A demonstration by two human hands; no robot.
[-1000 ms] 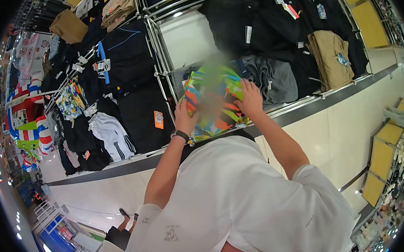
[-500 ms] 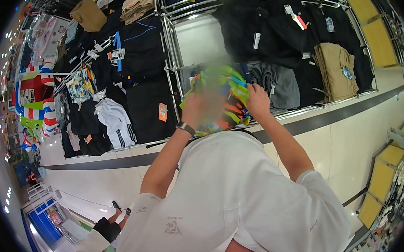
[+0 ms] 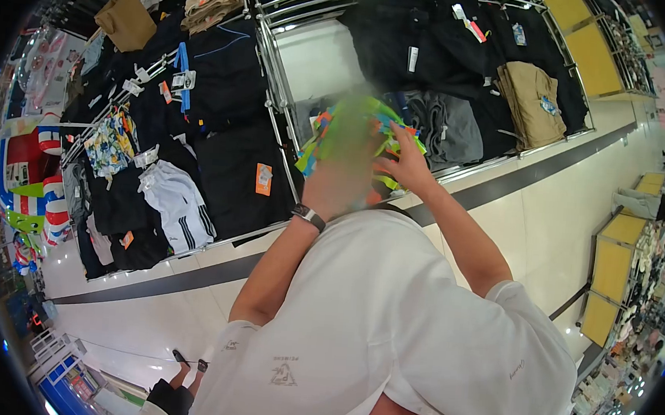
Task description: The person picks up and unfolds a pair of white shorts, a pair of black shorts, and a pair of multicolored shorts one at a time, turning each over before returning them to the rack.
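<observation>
A colourful green, orange and blue garment (image 3: 366, 113) is bunched between my hands at the front edge of the rack, partly hidden by a blurred patch. My left hand (image 3: 332, 186), with a dark watch on its wrist, is on the garment's lower left; the blur hides its fingers. My right hand (image 3: 406, 162) grips the garment's right side, thumb and fingers bent round the cloth. Just right of the garment lie folded grey trousers (image 3: 450, 131).
A metal rack rail (image 3: 277, 119) divides piles of dark clothes. White striped shorts (image 3: 172, 204), khaki trousers (image 3: 536, 106) and a brown paper bag (image 3: 126, 22) lie on the display. Another person's legs (image 3: 182, 378) show at the lower left.
The garment, spread fairly flat between both hands earlier, is now more bunched. My left hand has moved right and inward across it, and my right hand's fingers have shifted on the cloth.
</observation>
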